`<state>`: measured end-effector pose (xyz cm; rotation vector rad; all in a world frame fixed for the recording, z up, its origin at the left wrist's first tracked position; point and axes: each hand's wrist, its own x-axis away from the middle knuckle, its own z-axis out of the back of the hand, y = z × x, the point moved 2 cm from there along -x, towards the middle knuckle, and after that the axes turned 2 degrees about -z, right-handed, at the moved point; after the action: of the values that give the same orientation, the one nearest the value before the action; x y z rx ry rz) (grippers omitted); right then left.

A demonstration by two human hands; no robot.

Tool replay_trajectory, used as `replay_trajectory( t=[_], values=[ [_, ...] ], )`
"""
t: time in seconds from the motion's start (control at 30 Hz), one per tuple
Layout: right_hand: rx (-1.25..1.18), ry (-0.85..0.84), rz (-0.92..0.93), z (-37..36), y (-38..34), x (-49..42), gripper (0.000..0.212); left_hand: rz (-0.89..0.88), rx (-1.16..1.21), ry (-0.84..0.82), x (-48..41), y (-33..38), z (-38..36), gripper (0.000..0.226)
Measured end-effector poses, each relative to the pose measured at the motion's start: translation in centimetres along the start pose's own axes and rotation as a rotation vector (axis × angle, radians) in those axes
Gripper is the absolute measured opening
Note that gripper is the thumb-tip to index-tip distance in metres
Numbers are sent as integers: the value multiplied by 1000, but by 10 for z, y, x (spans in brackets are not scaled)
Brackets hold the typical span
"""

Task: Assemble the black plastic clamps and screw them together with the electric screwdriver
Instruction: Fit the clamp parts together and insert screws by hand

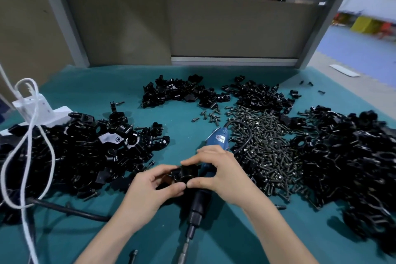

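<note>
**Small, light, hard part held by two hands above the screwdriver**

The black plastic clamp (185,174) is in the air directly above the middle of the electric screwdriver (199,201), which lies on the green table mat (107,92) with its bit pointing toward the person. The left hand (150,186) pinches the clamp from its left side with curled fingers and thumb. The right hand (222,176) pinches it from the right side, thumb below and fingers above. If the right palm also touches the blue body of the screwdriver, I cannot tell.

I judge the clamp to be light and stiff, with a smooth, glossy surface that can slip. So it is better to take it on the flat outer faces, not on the round edges, and to keep the screw holes free. Its two halves may come apart if the pressure is released before a screw is in.

To the right of the screwdriver is the heap of screws (263,148). They are small and roll easily, so one should be taken by its head. To the left of the screwdriver is a pile of clamp parts (85,152). The screwdriver looks heavier, and its cable may pull on it; the grip belongs on the blue body.
</note>
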<state>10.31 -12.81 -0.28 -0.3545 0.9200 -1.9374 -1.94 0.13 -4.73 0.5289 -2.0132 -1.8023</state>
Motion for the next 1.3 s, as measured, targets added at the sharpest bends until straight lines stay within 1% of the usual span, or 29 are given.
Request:
replay_trajectory(
  t=[0.13, 0.37, 0.5, 0.53, 0.57, 0.63, 0.67, 0.7, 0.77, 0.8, 0.83, 0.9, 0.97, 1.03, 1.17, 1.3],
  values=[
    [8, -54, 2, 4, -1, 2, 42, -6, 7, 16, 1, 1, -2, 30],
    [105, -36, 31, 2, 1, 5, 40, -1, 116, 9, 0, -1, -6, 28],
    [79, -44, 32, 9, 1, 11, 41, -24, 90, 9, -1, -3, -8, 29],
    [47, -18, 35, 16, 3, 14, 40, -27, 84, 16, -2, -3, -7, 29],
    [7, 43, 19, 27, 7, 18, 38, -26, 85, 27, -2, -4, -7, 29],
    [-22, 226, -88, 57, 21, 25, 31, -22, 88, 38, -3, -4, -7, 30],
    [32, 297, -159, 73, 30, 29, 26, -24, 87, 39, -3, -5, -7, 29],
    [131, 313, -232, 87, 39, 32, 22, -28, 88, 38, -3, -5, -7, 29],
    [326, 222, -349, 104, 56, 39, 15, -35, 90, 35, -3, -6, -8, 30],
    [380, 185, -387, 108, 64, 43, 14, -36, 93, 33, -3, -6, -8, 31],
    [409, 174, -415, 111, 71, 47, 15, -35, 98, 30, -3, -6, -7, 32],
    [452, 215, -459, 118, 79, 53, 17, -36, 98, 20, -3, -6, -7, 33],
    [500, 281, -468, 125, 84, 55, 19, -40, 103, 15, -3, -6, -7, 31],
    [546, 299, -437, 129, 87, 53, 20, -36, 121, 23, -4, -7, -7, 29],
    [652, 206, -366, 130, 94, 48, 19, -26, 128, 28, -5, -9, -7, 28],
    [708, 121, -379, 129, 101, 48, 15, -25, 127, 27, -5, -10, -7, 29]
  ],
)
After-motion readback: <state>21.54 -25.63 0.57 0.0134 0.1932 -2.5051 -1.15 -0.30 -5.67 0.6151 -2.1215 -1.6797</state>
